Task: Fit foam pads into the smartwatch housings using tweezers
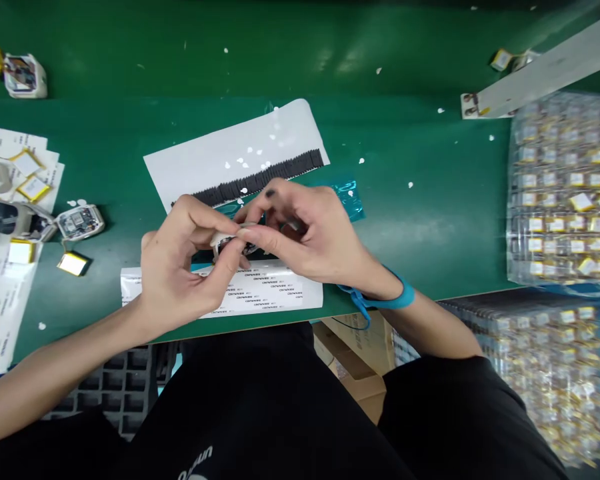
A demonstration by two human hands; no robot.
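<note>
Two-handed fingertip work at the near edge of a green-topped counter (420,233), read left to right. Along the left edge, white printed paper sheets (0,333) carry silver, yellow-edged pouch cells (21,251); just beside them lies an opened white rounded plastic housing (80,222) with electronics exposed. At the middle of the near edge, the left hand (185,267) pinches a small white curved plastic casing (220,245) between thumb and index finger. Behind the casing, toward the far edge, a plain white sheet (205,160) bears 1 row of narrow black strips (300,163). The right hand (313,233), above a blue wristband (400,300), closes thumb and index finger on the casing's right part, its other fingers curled. The step in hand is judged to be close manipulation at the casing's rim; whether a further piece is held there cannot be told. The next move would seem to call for a steady left pinch and light, precise right-thumb pressure. By the right edge stand clear plastic trays (512,200) of cells.
</note>
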